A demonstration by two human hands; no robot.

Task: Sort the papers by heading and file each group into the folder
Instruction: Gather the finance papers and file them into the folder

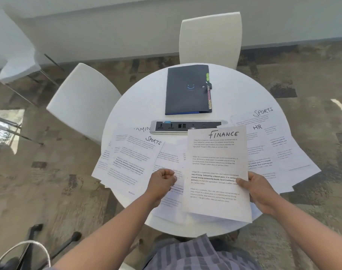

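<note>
We note a sheet headed FINANCE [217, 172] lifted off the table near centre, handwritten heading at its far edge, printed paragraphs below. To its left lies a fanned, overlapping spread topped by a SPORTS sheet [135, 162], with a partly hidden heading ending in "MIN" behind it. To the right another overlapping spread shows an HR sheet [259, 145] and, farther off, a second SPORTS sheet [252, 116]. The dark folder [187, 90] lies closed and flat at the far side, coloured tabs protruding from its right edge.
</note>
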